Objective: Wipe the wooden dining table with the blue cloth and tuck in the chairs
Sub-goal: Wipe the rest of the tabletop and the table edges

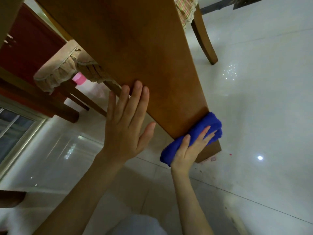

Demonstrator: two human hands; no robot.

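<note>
A: Cloth position?

B: Rolled-up blue cloth (212, 123) sits at the near lower corner of the wooden table (144, 48), against its edge. It lies under the right hand (189, 150).

A: Grip?

B: No clench visible. Thumb and fingers lie fairly straight across the roll, pressing it to the wood. Fingertips sink a little into the pile.

A: And the other one?

B: The left hand (127, 119) is just beside the cloth, not touching it. It lies flat on the wood, fingers straight and slightly spread, thumb out to the side. Holds nothing.

A: Surroundings?

B: A chair with a beige frilled seat cover (55, 72) on the left, its seat partly hidden behind the wood. A pink object (79, 78) beneath it, cannot identify. A second chair with a checked cover (186, 9) at top right. Glossy white tiled floor (262, 99) below.
</note>
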